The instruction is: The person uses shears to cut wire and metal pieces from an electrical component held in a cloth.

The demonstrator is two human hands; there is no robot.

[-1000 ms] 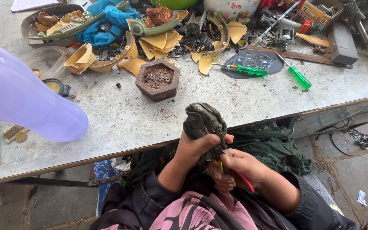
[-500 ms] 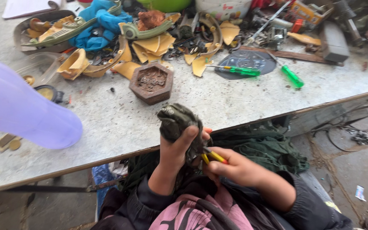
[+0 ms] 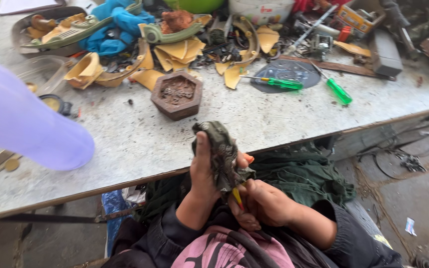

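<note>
My left hand [image 3: 205, 171] grips a dark green, grimy part [image 3: 219, 151] and holds it upright just in front of the worktable's edge [image 3: 125, 181]. A coiled spring shows on the part's lower side. My right hand [image 3: 264, 203] is closed around a tool with a yellow and red handle [image 3: 237, 197], whose tip is pressed against the bottom of the part. Both hands are close together above my lap.
A brown hexagonal dish [image 3: 176, 94] of small metal bits sits on the table. Behind it lie yellow plastic shell pieces [image 3: 175, 52], a blue cloth [image 3: 115, 30], and two green-handled screwdrivers [image 3: 284, 83] [image 3: 340, 92]. A purple blurred object [image 3: 21, 119] covers the left. Green fabric [image 3: 304, 173] hangs at the right.
The hands and the part have shifted slightly right and lower in the view. The left hand's grip has moved up along the part, and the tool's handle now points downward.
</note>
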